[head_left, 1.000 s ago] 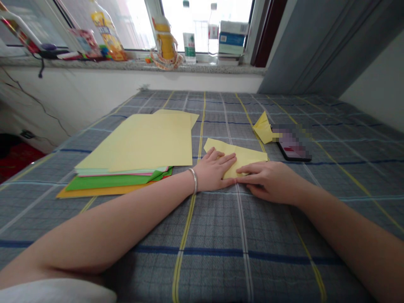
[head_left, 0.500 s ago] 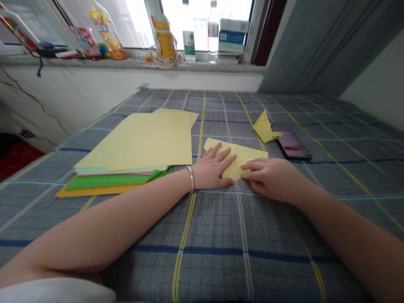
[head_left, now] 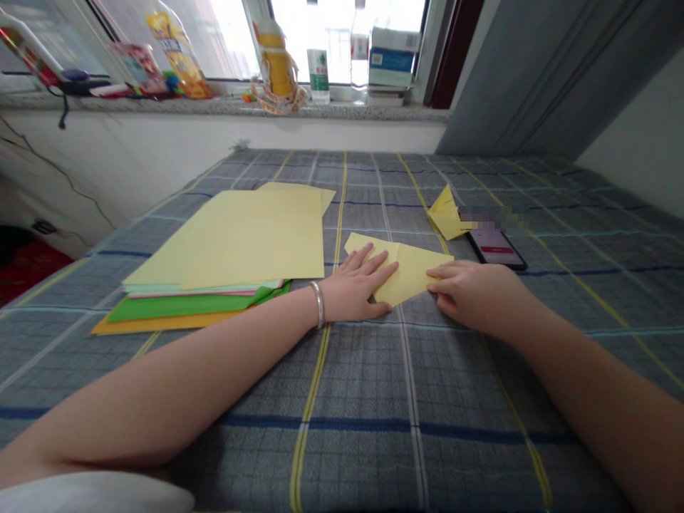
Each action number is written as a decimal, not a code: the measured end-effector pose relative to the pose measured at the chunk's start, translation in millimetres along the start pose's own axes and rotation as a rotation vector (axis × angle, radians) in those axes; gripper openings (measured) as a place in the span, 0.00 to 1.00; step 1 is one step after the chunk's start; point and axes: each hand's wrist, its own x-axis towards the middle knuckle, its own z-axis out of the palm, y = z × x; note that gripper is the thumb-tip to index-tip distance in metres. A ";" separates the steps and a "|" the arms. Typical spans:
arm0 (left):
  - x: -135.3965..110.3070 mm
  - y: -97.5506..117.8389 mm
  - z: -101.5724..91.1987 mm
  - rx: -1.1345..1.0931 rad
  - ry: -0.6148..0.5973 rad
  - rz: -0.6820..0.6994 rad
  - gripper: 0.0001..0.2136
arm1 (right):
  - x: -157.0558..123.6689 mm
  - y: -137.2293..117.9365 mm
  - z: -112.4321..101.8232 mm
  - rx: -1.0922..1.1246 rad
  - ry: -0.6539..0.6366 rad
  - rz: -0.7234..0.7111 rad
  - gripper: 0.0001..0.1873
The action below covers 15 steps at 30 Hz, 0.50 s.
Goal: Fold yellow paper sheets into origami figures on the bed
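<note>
A folded sheet of yellow paper (head_left: 409,271) lies on the checked cloth, with a faint crease near its top middle. Spread flat, my left hand (head_left: 355,285) presses down on the paper's left part and covers some of it. My right hand (head_left: 467,288) is closed at the lower right edge, its fingertips together on the paper near the right corner. Whether the thumb is under the paper is hidden. Beyond my right hand stands a folded yellow paper shape (head_left: 446,214), beside a phone (head_left: 496,246).
To the left is a stack of coloured paper (head_left: 251,235), yellow on top, green and orange below. The checked cloth (head_left: 353,385) spreads under everything. Bottles, including a yellow one (head_left: 275,60), and boxes (head_left: 394,60) line the windowsill at the back.
My right hand has slid to the right and slightly up along the paper's lower edge, uncovering more of it. My left hand stays nearly in place.
</note>
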 end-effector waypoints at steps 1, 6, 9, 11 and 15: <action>-0.1 -0.2 -0.1 0.000 0.000 0.001 0.38 | -0.2 0.9 0.5 -0.007 -0.007 0.020 0.14; -1.0 -0.7 -1.2 -0.009 -0.007 0.003 0.38 | 0.3 5.4 0.8 -0.011 -0.047 0.075 0.13; -1.6 -0.8 -2.2 -0.012 -0.018 -0.003 0.38 | 1.5 7.8 -1.6 -0.032 -0.118 0.119 0.15; -1.8 -1.1 -2.3 -0.013 -0.022 -0.004 0.39 | 2.1 9.5 -2.9 -0.041 -0.160 0.145 0.16; -1.7 -2.1 -0.9 -0.011 -0.007 0.006 0.38 | 1.9 13.3 -1.6 -0.043 -0.170 0.179 0.17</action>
